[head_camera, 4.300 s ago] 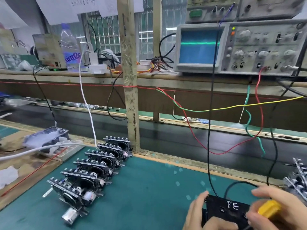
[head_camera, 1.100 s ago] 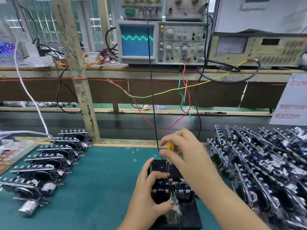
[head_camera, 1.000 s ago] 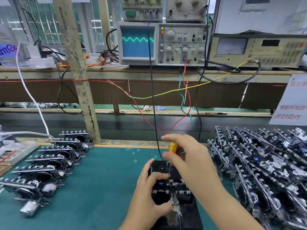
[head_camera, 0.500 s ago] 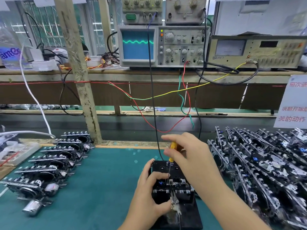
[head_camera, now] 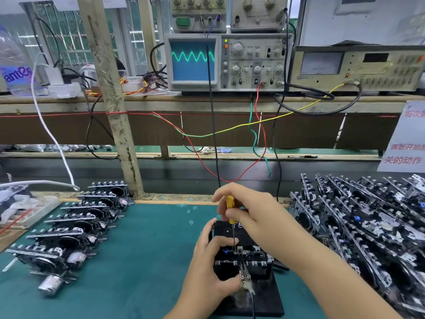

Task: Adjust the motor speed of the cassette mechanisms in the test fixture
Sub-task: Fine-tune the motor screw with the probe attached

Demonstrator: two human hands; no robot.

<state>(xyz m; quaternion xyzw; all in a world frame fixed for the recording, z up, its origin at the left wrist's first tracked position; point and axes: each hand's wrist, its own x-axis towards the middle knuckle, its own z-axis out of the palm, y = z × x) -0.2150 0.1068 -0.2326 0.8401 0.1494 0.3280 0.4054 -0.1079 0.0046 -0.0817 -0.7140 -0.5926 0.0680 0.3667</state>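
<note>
Head view: right hand (head_camera: pixel 255 217) pinching yellow screwdriver (head_camera: pixel 230 209) upright, fingers (head_camera: pixel 232 214) curled round the handle, thin shaft reaching down into cassette mechanism (head_camera: pixel 241 254). Mechanism seated in black test fixture (head_camera: pixel 266 298) on green worktop (head_camera: pixel 147 249). Left hand (head_camera: pixel 207 268) gripping the mechanism's left side, thumb curled over its top.

Readable lettering at the bench
"关的动作" in red on white sign (head_camera: pixel 404 139); partial "ante" on bottle label (head_camera: pixel 17 75); "LW" on meter unit (head_camera: pixel 354 67).
</note>
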